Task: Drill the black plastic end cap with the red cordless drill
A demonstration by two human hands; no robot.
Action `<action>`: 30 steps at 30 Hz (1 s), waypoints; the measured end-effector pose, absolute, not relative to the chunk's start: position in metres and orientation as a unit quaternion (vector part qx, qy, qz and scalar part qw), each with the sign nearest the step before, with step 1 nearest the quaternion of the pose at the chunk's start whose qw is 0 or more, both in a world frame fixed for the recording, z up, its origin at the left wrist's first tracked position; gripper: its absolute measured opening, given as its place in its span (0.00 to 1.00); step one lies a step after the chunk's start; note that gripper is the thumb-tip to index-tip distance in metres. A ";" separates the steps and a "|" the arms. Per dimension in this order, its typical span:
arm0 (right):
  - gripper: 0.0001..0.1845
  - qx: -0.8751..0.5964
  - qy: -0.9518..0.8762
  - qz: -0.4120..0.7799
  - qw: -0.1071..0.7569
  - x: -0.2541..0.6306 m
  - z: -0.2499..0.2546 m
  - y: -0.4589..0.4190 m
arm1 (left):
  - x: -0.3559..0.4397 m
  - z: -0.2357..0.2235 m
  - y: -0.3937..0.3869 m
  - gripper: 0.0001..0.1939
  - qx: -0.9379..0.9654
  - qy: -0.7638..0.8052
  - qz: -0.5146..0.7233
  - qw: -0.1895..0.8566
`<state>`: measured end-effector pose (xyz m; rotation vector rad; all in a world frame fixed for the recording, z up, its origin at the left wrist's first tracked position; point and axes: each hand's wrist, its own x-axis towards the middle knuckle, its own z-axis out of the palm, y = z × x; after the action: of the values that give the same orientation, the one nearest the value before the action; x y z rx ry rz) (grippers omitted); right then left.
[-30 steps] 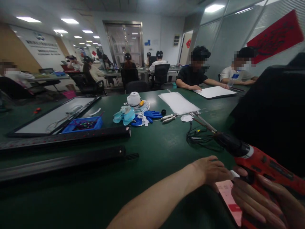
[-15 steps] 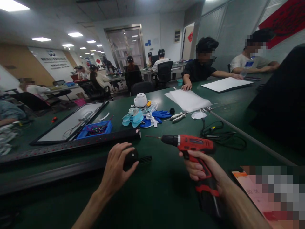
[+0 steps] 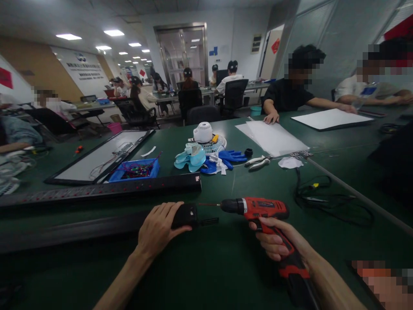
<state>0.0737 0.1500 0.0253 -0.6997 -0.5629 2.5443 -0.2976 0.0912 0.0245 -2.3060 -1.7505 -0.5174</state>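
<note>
My right hand (image 3: 274, 241) is wrapped around the handle of a red and black cordless drill (image 3: 266, 207). Its long thin bit points left, with the tip close to the end of a long black bar (image 3: 106, 226). Over that near end my left hand (image 3: 161, 226) is closed, fingers across the top and thumb along the front side. A small black slotted piece (image 3: 209, 221) sticks out or lies just right of the bar's end; which of the two I cannot tell. Behind runs a second black bar with red dots, a power strip by its look (image 3: 129, 188).
Beyond are a blue tray of wires (image 3: 134, 170), a framed panel (image 3: 100, 155), light-blue fan blades (image 3: 190, 157), a white fan housing (image 3: 203, 132), blue gloves (image 3: 222, 160) and pliers (image 3: 258, 162). Black cable (image 3: 322, 200) lies right. A person's hand (image 3: 271, 117) rests on white sheets (image 3: 274, 137).
My left hand has gone from hovering open at the black bar's end to closing on it. The drill has come nearer, its bit tip now by that end. The view has shifted slightly.
</note>
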 end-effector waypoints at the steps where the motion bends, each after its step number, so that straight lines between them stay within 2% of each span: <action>1: 0.16 -0.252 -0.203 0.922 0.213 0.076 0.024 0.149 | -0.298 0.023 0.092 0.34 -0.779 -0.592 -0.177 0.104; 19: 0.13 -0.290 -0.193 0.918 0.191 0.076 0.031 0.151 | -0.299 0.024 0.094 0.37 -0.775 -0.590 -0.175 0.140; 30: 0.14 -0.216 -0.191 0.940 0.181 0.082 0.018 0.154 | -0.301 0.019 0.095 0.37 -0.779 -0.570 -0.187 0.181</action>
<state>0.0817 0.1544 0.0179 -0.6087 -0.5393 2.6553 -0.3009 0.0953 0.0186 -2.2015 -1.6100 -0.5289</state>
